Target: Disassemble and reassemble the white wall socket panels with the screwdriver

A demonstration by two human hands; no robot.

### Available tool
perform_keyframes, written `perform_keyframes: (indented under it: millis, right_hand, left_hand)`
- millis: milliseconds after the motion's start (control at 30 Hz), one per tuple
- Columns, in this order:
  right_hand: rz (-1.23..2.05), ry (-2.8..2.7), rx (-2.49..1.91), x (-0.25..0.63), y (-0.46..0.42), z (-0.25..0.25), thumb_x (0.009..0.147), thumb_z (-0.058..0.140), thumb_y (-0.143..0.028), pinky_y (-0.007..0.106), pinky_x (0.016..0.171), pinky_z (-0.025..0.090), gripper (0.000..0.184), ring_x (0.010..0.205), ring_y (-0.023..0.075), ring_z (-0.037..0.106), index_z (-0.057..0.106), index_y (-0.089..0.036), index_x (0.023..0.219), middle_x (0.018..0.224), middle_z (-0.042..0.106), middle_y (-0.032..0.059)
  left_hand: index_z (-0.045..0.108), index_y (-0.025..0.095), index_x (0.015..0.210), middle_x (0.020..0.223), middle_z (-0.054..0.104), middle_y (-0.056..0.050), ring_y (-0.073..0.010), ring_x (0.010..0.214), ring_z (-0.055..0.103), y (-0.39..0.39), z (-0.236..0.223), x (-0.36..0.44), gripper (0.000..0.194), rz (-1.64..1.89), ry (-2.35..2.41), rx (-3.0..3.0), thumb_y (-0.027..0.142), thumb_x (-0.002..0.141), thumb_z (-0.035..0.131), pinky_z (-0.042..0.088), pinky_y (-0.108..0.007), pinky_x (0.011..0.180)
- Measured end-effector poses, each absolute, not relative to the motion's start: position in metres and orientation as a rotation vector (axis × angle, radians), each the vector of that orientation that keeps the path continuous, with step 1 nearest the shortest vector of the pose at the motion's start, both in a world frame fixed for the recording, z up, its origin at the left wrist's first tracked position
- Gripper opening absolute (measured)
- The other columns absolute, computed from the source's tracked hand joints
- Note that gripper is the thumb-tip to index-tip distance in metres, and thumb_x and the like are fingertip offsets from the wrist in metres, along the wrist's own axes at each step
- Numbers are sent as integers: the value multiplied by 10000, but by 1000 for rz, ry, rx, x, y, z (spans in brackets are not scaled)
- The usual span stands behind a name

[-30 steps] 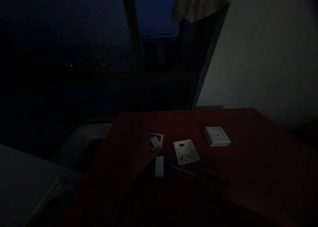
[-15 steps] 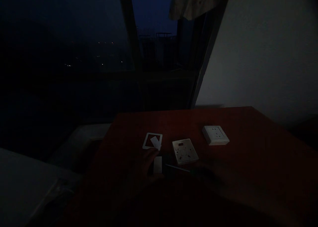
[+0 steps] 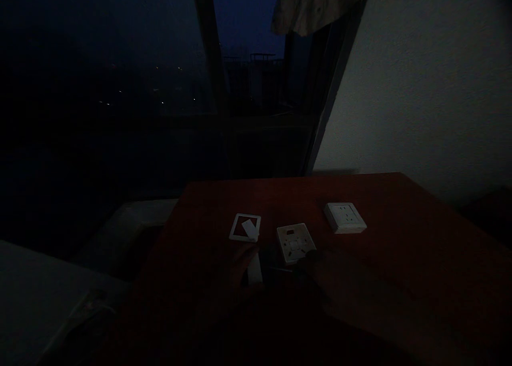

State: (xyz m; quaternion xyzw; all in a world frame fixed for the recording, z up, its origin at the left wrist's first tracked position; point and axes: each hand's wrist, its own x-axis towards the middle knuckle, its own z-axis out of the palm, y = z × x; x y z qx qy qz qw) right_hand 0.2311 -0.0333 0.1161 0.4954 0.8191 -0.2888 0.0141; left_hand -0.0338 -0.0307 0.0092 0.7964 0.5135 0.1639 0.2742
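Rt hand (image 3: 326,272) has come in leftward since half a sec ago, now by the near rt corner of the wht back box (image 3: 291,254); wht strip (image 3: 255,271) has tipped a bit at the L hand (image 3: 237,280), & less of the screwdriver (image 3: 280,269) shaft shows. L to rt: pale surface (image 3: 40,291) at lower L, then dk window (image 3: 152,40) w/ a few small lights outside. On the red-brn table (image 3: 288,195), L side, lies a sq wht frame (image 3: 233,228), open ctr; small wht piece (image 3: 250,228) lies askew over its rt side & near rt corner. Just nearer, L hand: fingers curled narrow abt the strip, one fingertip at far end, thumb at near end; looks held, tho v. dim. Dk patch rt of strip, can't tell what it is. Screwdriver shaft points L across it, tip nr strip. Box sits just beyond shaft, open side up, slots & holes in its floor. Rt hand: fingers closed round screwdriver's handle end, handle itself lost in the dk; can't tell if fingertips touch the box. Farther back rt, apart from the hands, wht socket unit (image 3: 344,218), holes up. Far rt, pale wall (image 3: 432,88).
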Motion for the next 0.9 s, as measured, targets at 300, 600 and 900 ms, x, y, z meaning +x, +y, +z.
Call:
perform_keyframes:
  millis: [300,600,900]
  right_hand:
    - [-1567,2195,1561,251,-8,79,901,448,-379,205,508,417,334,560,109,578,691,-168,991,756,669,33]
    - [-1983,2034,1625,254,-26,54,886,466,-513,199,488,394,421,541,97,517,666,-192,1071,717,602,7]
    - [-2028,2076,1676,256,-35,43,867,481,-538,228,544,421,415,576,120,534,678,-181,945,685,600,4]
  left_hand:
    - [372,230,1424,1495,352,-90,-292,1349,355,-30,6,-33,731,393,1373,2153,356,771,674,329,-434,1108]
    - [366,260,1419,1494,355,-69,-275,1352,348,-29,-6,-32,735,476,1387,2165,272,749,666,305,-435,1120]
    - [396,240,1400,1469,386,-86,-287,1337,368,-27,-1,-32,711,424,1406,2140,256,742,664,320,-440,1111]
